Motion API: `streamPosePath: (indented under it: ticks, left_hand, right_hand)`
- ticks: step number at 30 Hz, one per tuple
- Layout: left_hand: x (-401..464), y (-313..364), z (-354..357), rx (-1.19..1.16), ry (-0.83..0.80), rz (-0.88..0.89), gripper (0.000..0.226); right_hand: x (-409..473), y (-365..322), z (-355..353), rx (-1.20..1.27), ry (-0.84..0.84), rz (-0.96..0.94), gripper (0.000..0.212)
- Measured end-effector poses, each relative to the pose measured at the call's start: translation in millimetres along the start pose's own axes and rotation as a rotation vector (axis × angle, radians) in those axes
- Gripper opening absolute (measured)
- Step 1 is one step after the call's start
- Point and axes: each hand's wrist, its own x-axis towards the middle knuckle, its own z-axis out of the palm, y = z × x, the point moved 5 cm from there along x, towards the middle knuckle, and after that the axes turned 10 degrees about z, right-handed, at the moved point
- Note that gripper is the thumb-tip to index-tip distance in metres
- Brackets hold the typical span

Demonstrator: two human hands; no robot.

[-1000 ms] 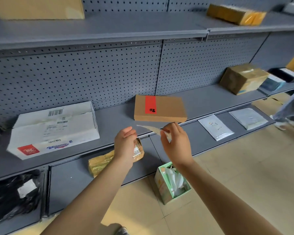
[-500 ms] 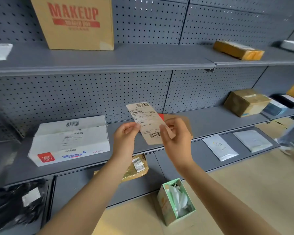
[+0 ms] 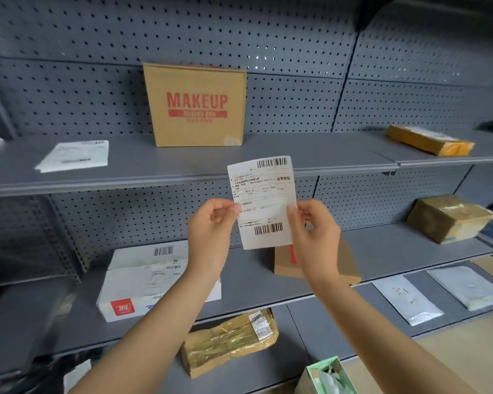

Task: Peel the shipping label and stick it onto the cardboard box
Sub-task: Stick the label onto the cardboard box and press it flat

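Note:
A white shipping label point(image 3: 264, 200) with two barcodes is held upright in front of the shelves, print facing me. My left hand point(image 3: 211, 226) pinches its left edge and my right hand point(image 3: 313, 228) pinches its right edge. Behind and below the label, a flat cardboard box point(image 3: 345, 264) with a red stripe lies on the middle shelf, mostly hidden by my right hand and the label. A tall cardboard box point(image 3: 195, 105) printed MAKEUP stands on the upper shelf.
Grey pegboard shelving point(image 3: 154, 166) fills the view. A white parcel point(image 3: 143, 282) lies left on the middle shelf, a taped brown box point(image 3: 447, 217) right. A gold-wrapped parcel point(image 3: 228, 339) and white mailers point(image 3: 407, 300) sit on the lowest shelf. A green bin point(image 3: 328, 376) stands on the floor.
The label was lifted from flat and edge-on to upright with its print facing me. Both hands rose with it, and the view tilted upward to show the upper shelf.

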Motion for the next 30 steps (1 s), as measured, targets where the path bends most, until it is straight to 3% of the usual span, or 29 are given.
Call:
streamPosePath:
  ticks: [9, 18, 22, 30]
  left_hand:
    - [58.6, 33.7, -43.1, 0.093, 0.000, 0.156, 0.009]
    - [116.9, 46.3, -56.6, 0.292, 0.020, 0.225, 0.010]
    - [148.9, 48.2, -51.7, 0.387, 0.018, 0.204, 0.019]
    - [193.6, 37.0, -44.3, 0.405, 0.056, 0.168, 0.014]
  right_hand:
    - [17.9, -52.3, 42.3, 0.155, -0.018, -0.008, 0.013]
    - [60.7, -74.2, 80.2, 0.084, -0.094, 0.029, 0.011]
    - [89.6, -79.7, 95.8, 0.057, -0.135, 0.019, 0.010]
    - [143.9, -73.7, 127.4, -0.020, -0.174, -0.061, 0.017]
